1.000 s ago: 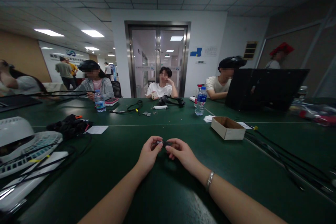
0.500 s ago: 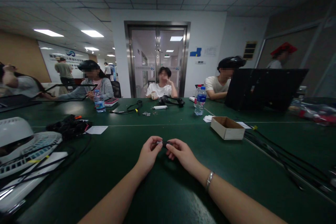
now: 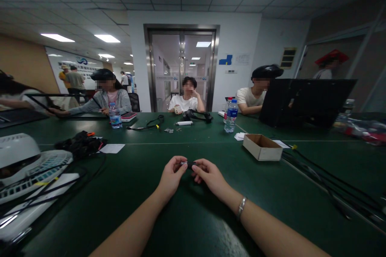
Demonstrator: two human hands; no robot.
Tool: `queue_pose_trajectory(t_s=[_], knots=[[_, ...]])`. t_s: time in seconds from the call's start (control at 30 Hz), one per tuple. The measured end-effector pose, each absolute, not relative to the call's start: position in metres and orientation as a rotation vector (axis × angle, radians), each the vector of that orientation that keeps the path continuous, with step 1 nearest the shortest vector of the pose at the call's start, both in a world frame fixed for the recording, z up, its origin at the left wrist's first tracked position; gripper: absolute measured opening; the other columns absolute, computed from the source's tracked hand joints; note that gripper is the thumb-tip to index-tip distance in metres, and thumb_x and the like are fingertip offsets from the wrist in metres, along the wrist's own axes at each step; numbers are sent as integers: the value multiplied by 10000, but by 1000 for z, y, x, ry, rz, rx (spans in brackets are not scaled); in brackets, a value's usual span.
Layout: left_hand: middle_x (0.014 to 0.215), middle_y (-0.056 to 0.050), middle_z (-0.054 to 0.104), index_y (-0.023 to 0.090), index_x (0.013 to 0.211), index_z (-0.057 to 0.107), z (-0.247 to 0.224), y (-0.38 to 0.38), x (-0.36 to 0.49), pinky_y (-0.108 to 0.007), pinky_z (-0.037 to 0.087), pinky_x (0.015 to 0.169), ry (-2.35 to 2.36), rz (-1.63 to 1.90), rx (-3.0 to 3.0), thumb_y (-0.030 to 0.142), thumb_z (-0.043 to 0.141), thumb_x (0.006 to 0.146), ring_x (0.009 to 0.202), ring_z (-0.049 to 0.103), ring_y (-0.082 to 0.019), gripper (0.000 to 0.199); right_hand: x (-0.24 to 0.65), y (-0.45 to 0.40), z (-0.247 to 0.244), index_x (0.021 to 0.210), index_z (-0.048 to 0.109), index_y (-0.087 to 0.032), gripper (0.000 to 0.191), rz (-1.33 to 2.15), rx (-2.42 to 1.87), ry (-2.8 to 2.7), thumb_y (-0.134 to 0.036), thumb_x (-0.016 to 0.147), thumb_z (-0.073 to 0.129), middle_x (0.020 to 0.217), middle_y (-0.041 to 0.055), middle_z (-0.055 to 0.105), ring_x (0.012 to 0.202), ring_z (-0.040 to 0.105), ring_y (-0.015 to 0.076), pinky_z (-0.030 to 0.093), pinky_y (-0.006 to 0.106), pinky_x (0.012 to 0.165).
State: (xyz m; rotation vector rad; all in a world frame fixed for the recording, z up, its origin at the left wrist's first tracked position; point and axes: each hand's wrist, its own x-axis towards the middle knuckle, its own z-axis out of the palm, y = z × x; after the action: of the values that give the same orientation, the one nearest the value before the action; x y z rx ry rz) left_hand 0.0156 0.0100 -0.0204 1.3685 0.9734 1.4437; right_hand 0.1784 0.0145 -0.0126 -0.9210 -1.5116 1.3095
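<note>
Above the dark green table (image 3: 193, 217), a small dark object (image 3: 190, 164) is pinched between my two hands. My left hand (image 3: 171, 174) grips its left end, which looks pale or metallic, with thumb and fingertips. On the other side my right hand (image 3: 209, 173) holds the right end between thumb and index finger, its other fingers curled below. A silver bracelet sits on my right wrist. The object is too small to make out exactly what it is.
An open cardboard box (image 3: 261, 148) stands right of my hands, near cables. Bottles (image 3: 230, 116), a white packet (image 3: 183, 123) and a black headset (image 3: 197, 115) are farther back. At left lie a white fan (image 3: 45, 168) and black cables (image 3: 80, 144). Several people sit around the table.
Both hands keep nearly the same pose on the small object. At the left, a person's black frame has shifted leftward and tilted differently. The view has moved very slightly.
</note>
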Motion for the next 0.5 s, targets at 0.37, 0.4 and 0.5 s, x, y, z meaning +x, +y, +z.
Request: queue_pose_trajectory(t_s=[0.37, 0.4, 0.5], knots=[[855, -34, 628, 168, 891, 608, -22, 11, 17, -301, 469, 794, 966, 1459, 1352, 307, 687, 691, 830, 604, -172, 255, 178, 11, -10, 947, 537, -172, 413, 1287, -904, -1530, -418, 671, 722, 653, -46, 557, 546, 542, 101, 434, 245, 527], [852, -33, 628, 169, 884, 609, -21, 11, 17, -301, 470, 793, 962, 1463, 1347, 310, 693, 684, 827, 604, -172, 258, 178, 12, -11, 943, 541, -168, 413, 1281, -911, -1535, -426, 673, 718, 654, -43, 562, 548, 543, 102, 434, 246, 527], [855, -33, 630, 171, 878, 609, -20, 10, 17, -307, 471, 797, 958, 1465, 1347, 321, 700, 677, 828, 608, -174, 267, 178, 13, -11, 934, 551, -159, 427, 1276, -929, -1540, -457, 674, 711, 675, -26, 584, 552, 548, 106, 436, 248, 530]])
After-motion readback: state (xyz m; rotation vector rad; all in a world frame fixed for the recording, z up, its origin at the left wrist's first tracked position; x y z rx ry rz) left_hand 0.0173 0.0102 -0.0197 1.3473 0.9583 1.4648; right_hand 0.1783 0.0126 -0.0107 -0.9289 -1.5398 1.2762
